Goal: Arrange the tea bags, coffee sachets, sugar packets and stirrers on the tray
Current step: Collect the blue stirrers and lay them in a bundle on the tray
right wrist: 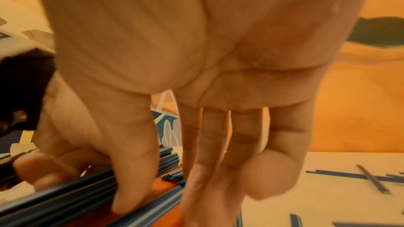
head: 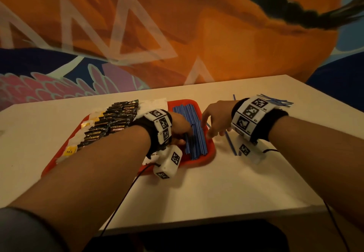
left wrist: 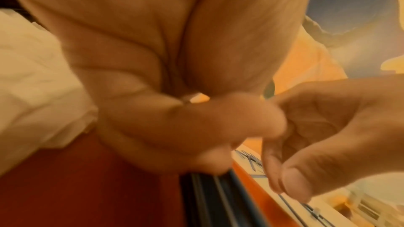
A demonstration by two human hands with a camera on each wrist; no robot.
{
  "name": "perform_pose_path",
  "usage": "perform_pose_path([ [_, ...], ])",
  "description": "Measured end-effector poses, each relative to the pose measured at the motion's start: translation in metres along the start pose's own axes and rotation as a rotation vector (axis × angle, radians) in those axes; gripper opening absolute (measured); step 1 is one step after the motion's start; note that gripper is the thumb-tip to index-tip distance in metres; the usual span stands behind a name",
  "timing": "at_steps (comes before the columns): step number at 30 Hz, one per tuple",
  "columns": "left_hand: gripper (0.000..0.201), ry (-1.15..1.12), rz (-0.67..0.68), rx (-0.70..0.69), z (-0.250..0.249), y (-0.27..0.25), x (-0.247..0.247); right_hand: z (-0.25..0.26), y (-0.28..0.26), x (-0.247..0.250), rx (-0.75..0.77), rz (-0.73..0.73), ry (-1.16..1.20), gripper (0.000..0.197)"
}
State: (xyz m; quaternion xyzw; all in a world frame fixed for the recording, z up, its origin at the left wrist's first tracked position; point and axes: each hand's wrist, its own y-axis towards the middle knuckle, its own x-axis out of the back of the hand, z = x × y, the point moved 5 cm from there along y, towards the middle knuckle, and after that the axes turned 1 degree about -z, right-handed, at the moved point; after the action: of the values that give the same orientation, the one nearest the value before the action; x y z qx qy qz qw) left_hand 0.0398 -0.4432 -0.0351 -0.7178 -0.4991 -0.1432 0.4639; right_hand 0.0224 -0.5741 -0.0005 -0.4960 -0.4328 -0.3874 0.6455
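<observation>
The stirrers (head: 194,131) lie lengthwise along the tray (head: 206,158), between both hands. The right hand (head: 216,117), fingers straight, presses them; the left hand (head: 180,125) grip is unclear.

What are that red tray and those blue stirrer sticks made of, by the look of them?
The red tray looks like moulded plastic: one even colour, with a rounded raised rim and a dull sheen. The blue stirrers look like thin plastic too: straight, uniform strips with a slight gloss along their edges in the right wrist view. They might be coated paper; the pictures cannot settle that.
</observation>
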Motion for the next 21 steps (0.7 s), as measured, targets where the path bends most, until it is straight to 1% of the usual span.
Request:
perform_pose_path([
  [4, 0.012, 0.023, -0.007, 0.008, 0.001, -0.001, 0.0, 0.005, 0.002, -0.005, 0.021, 0.004, -0.029, 0.046],
  [7, 0.022, 0.066, -0.01, 0.015, 0.001, 0.0, 0.001, 0.006, 0.002, -0.006, 0.034, 0.008, -0.069, 0.046],
  [10, 0.026, 0.153, -0.027, 0.031, 0.001, -0.002, 0.002, 0.007, 0.002, -0.005, 0.055, -0.036, -0.141, 0.048],
  [14, 0.028, 0.241, -0.065, 0.016, -0.002, -0.008, 0.003, 0.008, 0.003, -0.006, 0.082, -0.081, -0.146, 0.053],
  [16, 0.032, 0.308, -0.084, -0.024, -0.006, -0.011, 0.005, 0.011, 0.004, -0.011, 0.097, -0.058, -0.15, 0.054],
  [18, 0.037, 0.453, -0.13, -0.108, -0.012, -0.014, 0.007, 0.014, 0.006, -0.016, 0.107, -0.037, -0.173, 0.054],
  [21, 0.034, 0.67, -0.311, -0.281, -0.026, -0.023, 0.014, 0.016, 0.009, -0.017, 0.108, -0.05, -0.182, 0.053],
])
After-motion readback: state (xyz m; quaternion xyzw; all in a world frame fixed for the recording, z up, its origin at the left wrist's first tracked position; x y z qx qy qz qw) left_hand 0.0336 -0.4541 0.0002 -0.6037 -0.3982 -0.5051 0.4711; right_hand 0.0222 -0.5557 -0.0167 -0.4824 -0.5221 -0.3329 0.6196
